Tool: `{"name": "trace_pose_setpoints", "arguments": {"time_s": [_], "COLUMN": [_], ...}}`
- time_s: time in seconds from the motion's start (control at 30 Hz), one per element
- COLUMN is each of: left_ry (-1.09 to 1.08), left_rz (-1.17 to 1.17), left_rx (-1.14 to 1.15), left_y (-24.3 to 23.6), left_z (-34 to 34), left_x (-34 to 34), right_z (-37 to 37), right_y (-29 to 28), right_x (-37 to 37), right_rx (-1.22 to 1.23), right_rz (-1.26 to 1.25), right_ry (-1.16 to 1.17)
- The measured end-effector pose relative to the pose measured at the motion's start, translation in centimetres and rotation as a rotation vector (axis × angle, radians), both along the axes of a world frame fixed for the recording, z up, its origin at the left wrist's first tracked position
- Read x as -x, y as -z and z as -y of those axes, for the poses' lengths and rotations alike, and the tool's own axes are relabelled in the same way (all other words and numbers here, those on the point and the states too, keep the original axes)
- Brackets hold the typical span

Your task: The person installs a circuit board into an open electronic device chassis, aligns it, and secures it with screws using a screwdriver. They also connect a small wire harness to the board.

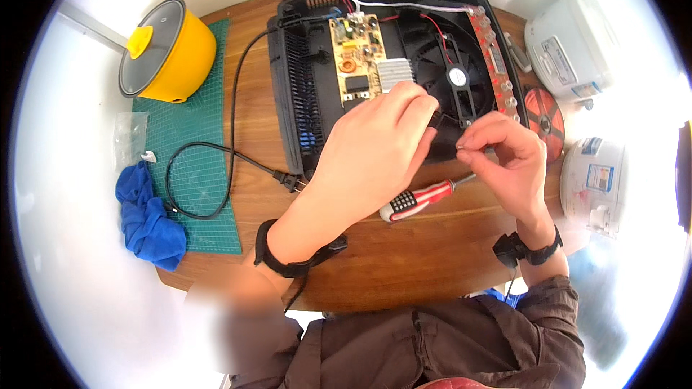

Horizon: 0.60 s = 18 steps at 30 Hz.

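An opened black appliance housing lies in front of me. Inside are a tan circuit board with a silver heat sink, a black fan with a pale hub, and a red strip board along the right side. My left hand is over the housing's near part, hiding the board's lower end; its fingers are curled, their tips hidden. Near the fan's lower edge, my right hand pinches thumb and forefinger on something tiny. A red and white screwdriver lies on the table below both hands.
On the left, a yellow pot with a glass lid stands on a green cutting mat, with a blue cloth nearby. A black power cord loops across the mat. White containers and a red round object are at the right.
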<state>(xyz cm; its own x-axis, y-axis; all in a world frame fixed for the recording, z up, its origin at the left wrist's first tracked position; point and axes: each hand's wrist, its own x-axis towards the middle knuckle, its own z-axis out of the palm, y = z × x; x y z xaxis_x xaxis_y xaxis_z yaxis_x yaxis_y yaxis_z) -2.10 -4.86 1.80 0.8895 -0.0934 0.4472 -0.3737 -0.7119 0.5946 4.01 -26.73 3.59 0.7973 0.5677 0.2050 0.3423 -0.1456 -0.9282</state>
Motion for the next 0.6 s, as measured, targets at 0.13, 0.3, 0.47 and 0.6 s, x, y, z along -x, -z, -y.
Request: {"name": "trace_pose_setpoints", "arguments": {"time_s": [0.13,0.3,0.47,0.6], "left_ry": [0.105,0.138,0.167,0.217], "left_rz": [-0.282,-0.530,-0.518,-0.567], "left_rx": [0.455,0.708,0.900,1.041], "left_y": [-2.5,-2.7,-2.0,-2.2], "left_z": [1.0,1.2,1.3,0.6], "left_x": [1.0,1.4,1.1,1.0], "right_z": [0.0,-0.3,-0.8,-1.0], "right_y": [-0.7,-1.5,-1.8,-1.3], "right_x": [0.3,0.8,0.5,0.2], "right_rx": [-0.020,0.036,0.059,-0.041], "right_rz": [0.245,0.400,0.509,0.313], "right_ry": [-0.023,0.031,0.059,-0.022]}}
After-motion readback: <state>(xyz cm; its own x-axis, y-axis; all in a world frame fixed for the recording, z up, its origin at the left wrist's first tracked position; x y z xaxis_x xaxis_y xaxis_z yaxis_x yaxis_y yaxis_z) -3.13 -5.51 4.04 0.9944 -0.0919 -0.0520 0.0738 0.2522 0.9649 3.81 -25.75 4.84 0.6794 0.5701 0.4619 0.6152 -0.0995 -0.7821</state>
